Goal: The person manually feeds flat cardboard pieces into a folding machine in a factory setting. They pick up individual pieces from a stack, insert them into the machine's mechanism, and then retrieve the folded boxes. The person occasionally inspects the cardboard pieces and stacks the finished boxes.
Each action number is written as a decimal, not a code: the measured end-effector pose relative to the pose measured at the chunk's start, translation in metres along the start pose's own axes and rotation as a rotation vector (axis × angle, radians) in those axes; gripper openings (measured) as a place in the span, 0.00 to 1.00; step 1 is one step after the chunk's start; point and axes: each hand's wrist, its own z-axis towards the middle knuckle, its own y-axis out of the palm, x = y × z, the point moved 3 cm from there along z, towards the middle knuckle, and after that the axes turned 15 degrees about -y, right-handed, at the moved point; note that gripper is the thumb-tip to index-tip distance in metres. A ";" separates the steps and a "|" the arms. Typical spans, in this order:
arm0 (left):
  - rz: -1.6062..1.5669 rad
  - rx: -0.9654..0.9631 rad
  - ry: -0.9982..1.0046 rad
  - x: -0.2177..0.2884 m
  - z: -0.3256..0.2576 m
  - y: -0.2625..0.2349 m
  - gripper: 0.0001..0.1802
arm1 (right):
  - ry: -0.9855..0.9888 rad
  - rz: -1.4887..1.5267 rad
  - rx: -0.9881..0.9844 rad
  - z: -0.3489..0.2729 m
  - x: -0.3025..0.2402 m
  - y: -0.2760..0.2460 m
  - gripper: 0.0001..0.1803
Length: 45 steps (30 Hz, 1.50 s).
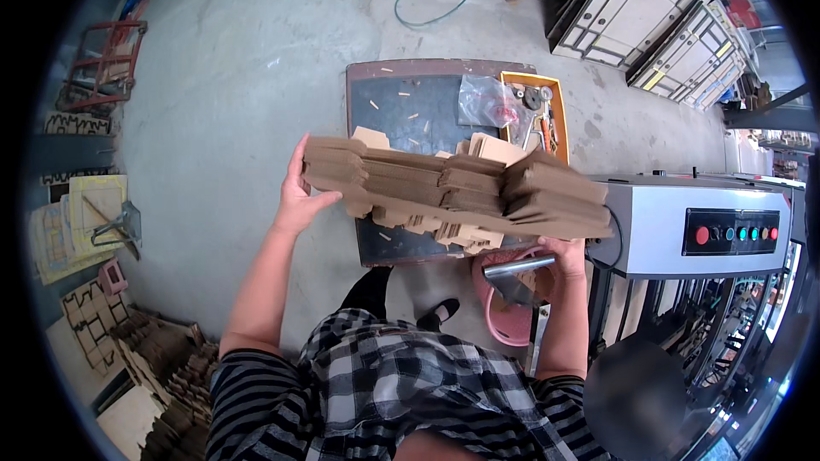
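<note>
A long stack of brown die-cut cardboard sheets (pixel 401 179) spans the space between my two hands, held above a dark-topped table. My left hand (pixel 297 200) grips the stack's left end, thumb in front and fingers behind the edge. Under the right end, my right hand (pixel 564 252) supports it, its fingers mostly hidden by the cardboard. The stack's right part is smeared by motion. Below and behind it, lighter cardboard pieces (pixel 495 150) lie on the table (pixel 401 102).
A yellow tray (pixel 561 123) of tools and a clear plastic bag (pixel 487 100) sit on the table. To the right stands a grey machine with a button panel (pixel 730 232). A pink basket (pixel 504 324) is below. Die boards (pixel 628 4) lean at the far right.
</note>
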 end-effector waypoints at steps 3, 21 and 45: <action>0.512 0.018 -0.001 -0.030 0.001 -0.008 0.59 | -0.363 -0.235 -0.166 0.024 0.043 -0.019 0.43; 0.771 -0.077 -0.170 -0.033 0.013 0.003 0.47 | -0.254 -0.697 -0.381 0.027 -0.001 0.000 0.49; 0.323 0.058 0.811 0.145 -0.049 0.123 0.47 | -0.445 -1.005 -0.051 -0.097 -0.140 0.026 0.30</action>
